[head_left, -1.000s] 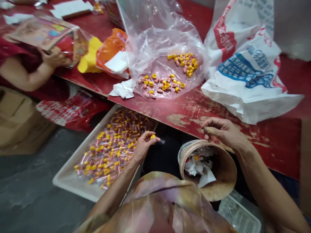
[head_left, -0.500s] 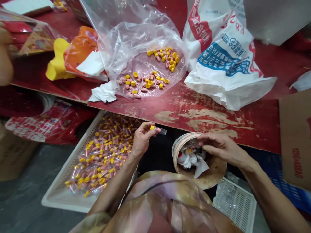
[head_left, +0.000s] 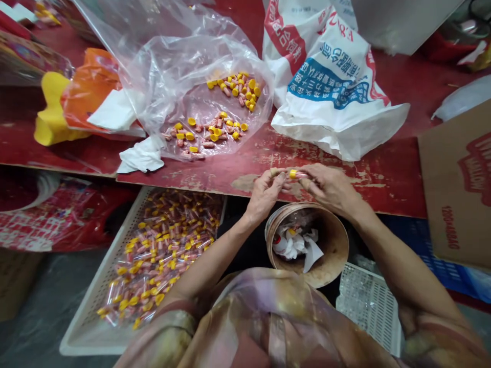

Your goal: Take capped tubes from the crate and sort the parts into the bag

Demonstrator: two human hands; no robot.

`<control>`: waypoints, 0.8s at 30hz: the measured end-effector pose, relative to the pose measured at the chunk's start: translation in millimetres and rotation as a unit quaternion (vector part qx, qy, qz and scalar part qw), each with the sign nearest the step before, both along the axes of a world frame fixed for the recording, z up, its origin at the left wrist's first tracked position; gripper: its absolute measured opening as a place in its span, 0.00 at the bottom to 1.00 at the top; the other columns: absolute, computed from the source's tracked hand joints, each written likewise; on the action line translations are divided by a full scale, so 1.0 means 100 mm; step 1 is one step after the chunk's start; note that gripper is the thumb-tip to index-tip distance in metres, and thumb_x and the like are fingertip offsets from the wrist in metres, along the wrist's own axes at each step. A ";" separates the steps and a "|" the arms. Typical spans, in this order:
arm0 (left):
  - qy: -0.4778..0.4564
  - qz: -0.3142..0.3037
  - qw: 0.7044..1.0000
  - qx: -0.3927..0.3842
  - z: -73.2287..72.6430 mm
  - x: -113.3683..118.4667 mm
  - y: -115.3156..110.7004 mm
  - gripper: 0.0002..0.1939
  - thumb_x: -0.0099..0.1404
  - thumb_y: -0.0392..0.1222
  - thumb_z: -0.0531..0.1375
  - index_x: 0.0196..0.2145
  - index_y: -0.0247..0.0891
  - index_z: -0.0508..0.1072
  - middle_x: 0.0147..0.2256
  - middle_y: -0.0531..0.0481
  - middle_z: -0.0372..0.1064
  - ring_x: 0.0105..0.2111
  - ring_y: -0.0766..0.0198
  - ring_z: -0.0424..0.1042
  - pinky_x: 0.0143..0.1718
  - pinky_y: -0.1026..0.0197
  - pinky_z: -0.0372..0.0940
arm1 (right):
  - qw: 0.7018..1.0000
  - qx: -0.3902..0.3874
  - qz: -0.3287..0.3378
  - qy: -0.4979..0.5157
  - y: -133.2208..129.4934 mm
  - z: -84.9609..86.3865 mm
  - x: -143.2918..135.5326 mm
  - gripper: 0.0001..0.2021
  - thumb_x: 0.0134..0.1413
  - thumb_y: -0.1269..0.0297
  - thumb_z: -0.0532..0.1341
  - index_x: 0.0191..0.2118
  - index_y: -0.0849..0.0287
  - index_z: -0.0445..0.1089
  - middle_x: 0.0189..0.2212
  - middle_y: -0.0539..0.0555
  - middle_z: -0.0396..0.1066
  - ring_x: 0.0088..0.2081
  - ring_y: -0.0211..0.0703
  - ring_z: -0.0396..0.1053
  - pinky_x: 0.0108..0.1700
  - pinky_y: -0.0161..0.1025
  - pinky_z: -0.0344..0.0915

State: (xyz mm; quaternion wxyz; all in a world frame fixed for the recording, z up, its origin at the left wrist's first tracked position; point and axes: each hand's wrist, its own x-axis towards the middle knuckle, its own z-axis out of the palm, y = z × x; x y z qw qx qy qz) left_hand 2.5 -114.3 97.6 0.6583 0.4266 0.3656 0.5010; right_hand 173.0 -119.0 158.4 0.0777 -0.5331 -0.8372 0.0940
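A small clear tube with a yellow cap and pink pieces inside is between my hands, above the table's front edge. My right hand pinches it, the cap pointing left. My left hand is just beside the cap, its fingers curled and thumb against them; whether it holds anything is hidden. Below the hands stands a round bin with crumpled white paper in it. Many similar capped tubes fill a white perforated crate at the lower left.
On the red table, a clear plastic bag holds loose yellow-capped pink pieces. A white printed sack, crumpled tissue and an orange packet lie there too. A cardboard box stands right, above a white basket.
My left hand has moved up and right from beside the crate. My right hand has lifted out of the bin and now grips the tube that my left hand held. The view has shifted.
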 end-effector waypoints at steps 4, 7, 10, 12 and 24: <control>0.222 0.069 0.966 0.115 -0.06 -0.19 -0.05 0.08 0.62 0.41 0.58 0.38 0.37 0.73 0.34 0.50 0.68 0.30 0.69 0.68 0.33 0.65 0.63 | 0.942 -0.111 -0.162 -0.271 0.16 -0.12 0.42 0.15 0.62 0.57 0.51 0.44 0.61 0.68 0.36 0.61 0.71 0.37 0.54 0.69 0.35 0.42 0.60; 0.282 0.031 0.942 0.180 -0.06 -0.26 -0.15 0.06 0.62 0.38 0.57 0.33 0.37 0.73 0.29 0.51 0.68 0.30 0.67 0.67 0.34 0.65 0.62 | 0.919 -0.180 -0.137 -0.322 0.26 -0.32 0.62 0.15 0.61 0.58 0.50 0.41 0.63 0.69 0.39 0.62 0.71 0.40 0.54 0.69 0.34 0.40 0.58; 0.295 0.015 0.938 0.184 -0.13 -0.26 -0.19 0.06 0.63 0.37 0.56 0.32 0.37 0.73 0.28 0.52 0.68 0.29 0.68 0.67 0.33 0.65 0.62 | 0.929 -0.186 -0.081 -0.309 0.31 -0.56 0.70 0.15 0.62 0.63 0.49 0.39 0.66 0.69 0.37 0.64 0.70 0.38 0.50 0.68 0.36 0.39 0.57; 0.293 0.033 0.943 0.151 -0.21 -0.25 -0.15 0.06 0.63 0.39 0.56 0.33 0.37 0.73 0.28 0.52 0.68 0.28 0.68 0.66 0.32 0.65 0.62 | 0.933 -0.179 -0.081 -0.302 0.32 -0.68 0.73 0.16 0.61 0.66 0.47 0.38 0.68 0.70 0.34 0.65 0.70 0.35 0.50 0.67 0.37 0.40 0.57; 0.281 0.011 0.941 0.190 -0.15 0.13 0.07 0.10 0.58 0.36 0.59 0.39 0.38 0.72 0.34 0.50 0.65 0.30 0.68 0.66 0.33 0.65 0.62 | 0.961 -0.136 -0.168 -0.173 0.23 -0.67 0.72 0.14 0.62 0.64 0.46 0.38 0.64 0.67 0.32 0.60 0.70 0.33 0.46 0.66 0.33 0.38 0.54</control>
